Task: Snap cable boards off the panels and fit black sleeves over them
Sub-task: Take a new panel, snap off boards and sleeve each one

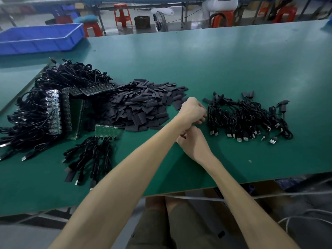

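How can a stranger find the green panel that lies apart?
On the green table, find the heap of black sleeves. At its near left corner lies a short green panel, flat and alone; the other panels lean stacked further left.

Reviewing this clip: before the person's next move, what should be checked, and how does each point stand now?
1. Heap of loose flat black sleeves beside the hands: ok.
2. Small green panel with black cables attached left to snap: ok.
3. Pile of sleeved black cables lies wholly on the green table: ok.
4. Left hand free: cannot tell, fingers curled away from the camera.
5. Right hand free: cannot tell, fingers curled under.
6. Sleeve seated on the current board: cannot tell, hidden by the hands.
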A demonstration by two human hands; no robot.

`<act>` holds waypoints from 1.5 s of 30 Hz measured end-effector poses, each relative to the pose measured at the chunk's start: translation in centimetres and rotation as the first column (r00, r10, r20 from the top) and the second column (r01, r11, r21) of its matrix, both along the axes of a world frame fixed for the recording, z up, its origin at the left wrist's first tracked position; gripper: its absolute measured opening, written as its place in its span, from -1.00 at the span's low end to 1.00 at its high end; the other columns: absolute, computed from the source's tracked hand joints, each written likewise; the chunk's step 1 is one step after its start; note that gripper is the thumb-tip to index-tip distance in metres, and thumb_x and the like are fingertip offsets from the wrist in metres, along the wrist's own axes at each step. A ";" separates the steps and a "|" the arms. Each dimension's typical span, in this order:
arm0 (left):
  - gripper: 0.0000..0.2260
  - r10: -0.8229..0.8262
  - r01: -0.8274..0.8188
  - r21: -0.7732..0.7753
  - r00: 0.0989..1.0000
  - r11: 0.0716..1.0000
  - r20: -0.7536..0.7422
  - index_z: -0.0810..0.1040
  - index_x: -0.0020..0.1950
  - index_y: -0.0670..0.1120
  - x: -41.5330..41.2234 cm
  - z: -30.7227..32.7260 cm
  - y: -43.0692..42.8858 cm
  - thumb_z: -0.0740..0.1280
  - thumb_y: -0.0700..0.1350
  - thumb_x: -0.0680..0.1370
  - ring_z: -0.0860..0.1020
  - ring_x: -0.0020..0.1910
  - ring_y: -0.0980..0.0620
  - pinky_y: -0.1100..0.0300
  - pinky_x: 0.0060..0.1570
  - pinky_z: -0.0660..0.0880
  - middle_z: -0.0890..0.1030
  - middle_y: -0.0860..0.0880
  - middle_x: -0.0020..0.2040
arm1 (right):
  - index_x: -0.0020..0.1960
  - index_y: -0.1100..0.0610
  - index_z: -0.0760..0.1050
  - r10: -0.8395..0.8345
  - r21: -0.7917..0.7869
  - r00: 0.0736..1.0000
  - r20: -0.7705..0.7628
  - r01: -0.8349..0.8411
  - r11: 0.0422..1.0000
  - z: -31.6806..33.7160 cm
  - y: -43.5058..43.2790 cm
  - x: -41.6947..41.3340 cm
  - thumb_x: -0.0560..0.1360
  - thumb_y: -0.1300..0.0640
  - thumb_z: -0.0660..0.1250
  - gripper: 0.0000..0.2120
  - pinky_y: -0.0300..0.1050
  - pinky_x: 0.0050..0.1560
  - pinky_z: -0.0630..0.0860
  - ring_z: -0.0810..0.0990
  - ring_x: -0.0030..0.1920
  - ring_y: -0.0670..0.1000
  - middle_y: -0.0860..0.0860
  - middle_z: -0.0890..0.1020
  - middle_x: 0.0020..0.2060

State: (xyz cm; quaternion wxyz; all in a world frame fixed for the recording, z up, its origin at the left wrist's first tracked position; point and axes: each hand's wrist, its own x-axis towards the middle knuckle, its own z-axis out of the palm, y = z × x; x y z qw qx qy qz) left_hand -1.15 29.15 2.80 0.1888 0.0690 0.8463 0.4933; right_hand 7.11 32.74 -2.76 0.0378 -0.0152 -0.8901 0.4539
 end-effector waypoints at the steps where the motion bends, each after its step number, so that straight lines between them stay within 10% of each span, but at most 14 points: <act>1: -0.85 0.005 -0.005 0.017 1.000 1.000 0.002 0.65 0.06 -0.30 0.1 0.1 -0.1 0.29 -0.33 0.61 0.65 -0.29 -0.04 0.16 -0.27 0.65 0.72 -0.22 -0.11 | -0.32 0.02 0.33 -0.004 -0.006 1.000 -0.004 0.004 1.000 0.0 0.0 0.0 0.54 0.28 0.33 -0.67 -0.37 -0.47 0.32 0.45 -0.47 -0.27 -0.13 0.42 -0.48; 12: -0.82 -0.209 0.187 0.181 0.972 0.965 0.110 0.56 0.22 -0.30 1.2 1.5 -0.3 0.27 -0.32 0.65 0.72 0.00 -0.10 0.10 0.00 0.67 0.72 -0.16 0.08 | -0.41 -0.07 0.35 -0.012 -0.016 1.000 -0.019 0.012 1.000 -0.1 0.1 0.0 0.50 0.29 0.34 -0.59 -0.44 -0.45 0.33 0.49 -0.45 -0.34 -0.34 0.50 -0.56; 19: -0.78 -0.114 0.155 0.142 0.958 0.978 -0.262 0.63 0.18 -0.25 2.0 1.5 -4.4 0.23 -0.36 0.63 0.68 -0.11 0.00 0.15 -0.02 0.60 0.71 -0.12 0.02 | -0.10 0.00 0.59 0.066 -0.115 0.994 -0.093 -0.076 0.990 0.0 0.2 0.4 0.56 0.22 0.37 -0.86 -0.21 -0.14 0.51 0.64 -0.23 -0.16 -0.22 0.70 -0.31; 24: -0.81 -0.142 -0.020 -0.334 0.880 0.942 -0.454 0.66 0.17 -0.10 1.2 2.5 -13.1 0.38 -0.21 0.58 0.61 0.03 0.04 0.16 0.18 0.53 0.69 -0.03 0.09 | 0.06 -0.02 0.59 0.086 -0.165 0.993 -0.083 -0.099 0.981 0.1 0.2 0.4 0.61 0.19 0.37 -0.88 -0.21 -0.07 0.57 0.67 -0.20 -0.15 -0.16 0.73 -0.23; 30: -0.66 -0.108 -0.101 -0.896 0.981 0.433 -0.163 0.46 -0.10 -0.10 1.2 4.1 -22.1 0.46 0.14 0.52 0.52 -0.07 -0.12 -0.07 0.13 0.44 0.55 -0.06 -0.11 | 0.07 0.00 0.61 0.092 -0.176 0.991 -0.094 -0.108 0.978 0.1 0.1 0.6 0.60 0.17 0.39 -0.90 -0.21 -0.02 0.58 0.67 -0.20 -0.16 -0.16 0.73 -0.23; 40: -0.95 -0.100 0.085 -0.489 0.995 0.868 -0.005 0.69 -0.11 -0.08 2.3 3.5 -20.7 0.53 -0.17 0.50 0.58 -0.16 -0.02 0.11 -0.09 0.49 0.66 -0.04 -0.19 | 0.06 -0.01 0.65 0.114 -0.213 0.990 -0.087 -0.131 0.968 0.3 -0.1 0.8 0.60 0.11 0.41 -0.93 -0.06 0.07 0.64 0.69 -0.12 -0.13 -0.11 0.73 -0.19; 45: -0.96 -0.190 0.177 -0.283 0.982 0.943 -0.016 0.69 -0.06 -0.03 3.6 2.6 -17.2 0.51 -0.11 0.52 0.54 -0.19 0.03 0.11 -0.06 0.45 0.63 -0.03 -0.18 | 0.10 0.00 0.67 0.152 -0.241 0.983 -0.105 -0.173 0.955 0.7 0.0 0.9 0.56 0.04 0.47 -0.87 -0.17 0.09 0.61 0.68 -0.02 -0.09 -0.09 0.73 -0.10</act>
